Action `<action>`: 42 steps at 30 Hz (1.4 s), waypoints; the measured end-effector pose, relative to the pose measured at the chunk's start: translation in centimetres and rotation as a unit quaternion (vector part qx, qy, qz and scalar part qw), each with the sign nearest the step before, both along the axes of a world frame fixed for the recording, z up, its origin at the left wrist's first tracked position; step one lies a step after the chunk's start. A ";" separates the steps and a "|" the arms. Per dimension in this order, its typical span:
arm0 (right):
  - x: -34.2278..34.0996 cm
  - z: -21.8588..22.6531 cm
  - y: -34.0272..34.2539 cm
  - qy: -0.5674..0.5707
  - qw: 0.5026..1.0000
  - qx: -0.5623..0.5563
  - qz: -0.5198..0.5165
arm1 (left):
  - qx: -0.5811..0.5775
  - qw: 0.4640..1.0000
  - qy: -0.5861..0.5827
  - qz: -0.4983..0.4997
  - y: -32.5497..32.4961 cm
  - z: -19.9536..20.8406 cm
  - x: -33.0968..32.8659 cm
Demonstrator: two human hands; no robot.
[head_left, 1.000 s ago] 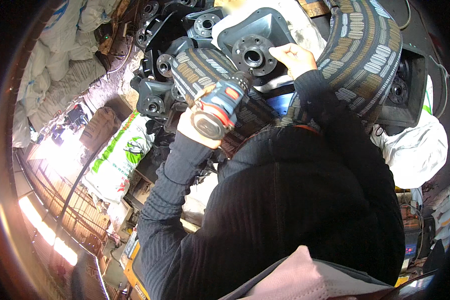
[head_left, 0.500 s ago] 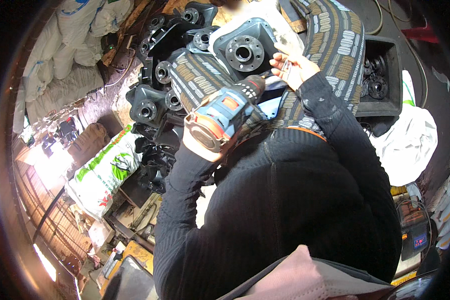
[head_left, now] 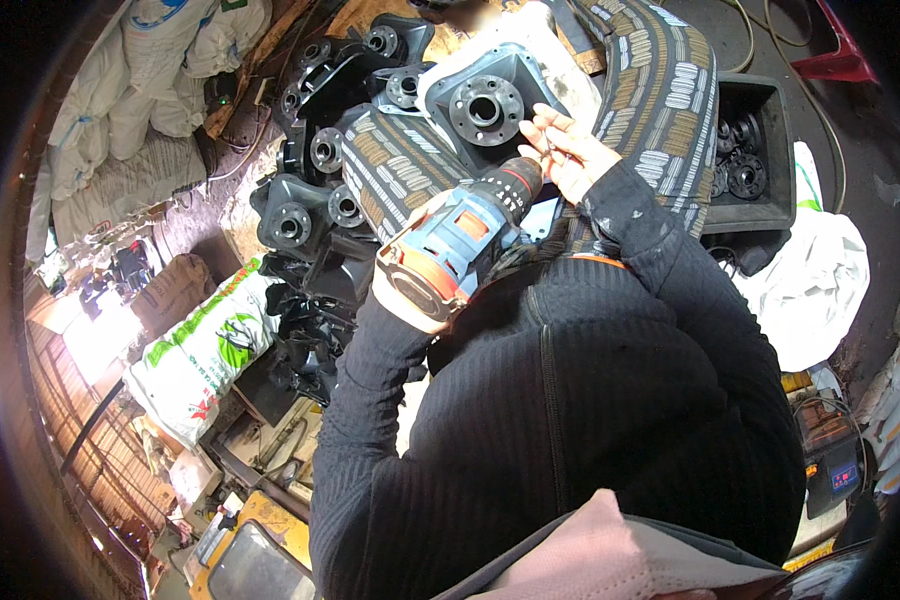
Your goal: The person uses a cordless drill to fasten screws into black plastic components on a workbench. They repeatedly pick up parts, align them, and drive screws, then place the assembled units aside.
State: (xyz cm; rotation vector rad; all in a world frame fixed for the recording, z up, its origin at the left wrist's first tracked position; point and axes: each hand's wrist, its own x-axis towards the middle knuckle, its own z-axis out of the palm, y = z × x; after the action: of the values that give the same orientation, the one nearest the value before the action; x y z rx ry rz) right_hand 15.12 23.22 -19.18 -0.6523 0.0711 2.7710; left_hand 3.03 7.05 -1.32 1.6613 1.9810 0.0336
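My left hand (head_left: 407, 306) is wrapped round the handle of a blue and black cordless drill (head_left: 457, 240), its chuck pointing up and right. Just past the chuck is my right hand (head_left: 582, 165), with thumb and fingers drawn together. Something small and shiny seems to sit in these fingers, too small to name. Beyond both hands lies a black square-flanged housing (head_left: 535, 85) on a white sack. In its middle is a round metal flange (head_left: 486, 111) with a centre bore and several bolt holes. My patterned trouser legs lie on either side of the housing.
Several similar black flanged housings (head_left: 292, 225) are piled at the left. To the right stands a black bin (head_left: 755, 215) with more flanged parts (head_left: 745, 175) inside. A white sack (head_left: 810, 290) and a green-and-white bag (head_left: 205, 350) lie at either side. A cable (head_left: 825, 130) runs at upper right.
My right hand has moved down and left toward the drill's chuck, and its fingers have drawn closer together. The drill has shifted slightly right, its chuck tilting further up.
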 end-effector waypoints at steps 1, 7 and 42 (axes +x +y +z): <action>-0.1 0.3 -0.1 -0.015 1.000 0.007 0.005 | 0.035 0.999 0.013 -0.003 0.1 -0.2 0.0; 0.0 0.9 0.1 -0.087 0.996 0.032 0.009 | 0.096 0.995 0.037 -0.008 0.6 -0.6 -0.6; -1.2 0.6 0.0 -0.162 0.983 0.046 0.070 | -0.021 0.800 -0.464 0.379 0.0 -0.7 -1.4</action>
State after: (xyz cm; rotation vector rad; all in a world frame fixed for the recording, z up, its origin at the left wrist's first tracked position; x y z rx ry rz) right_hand 13.89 23.23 -18.62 -1.1098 -0.1775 2.7378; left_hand 1.58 7.01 -1.99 0.4786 1.6354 0.9038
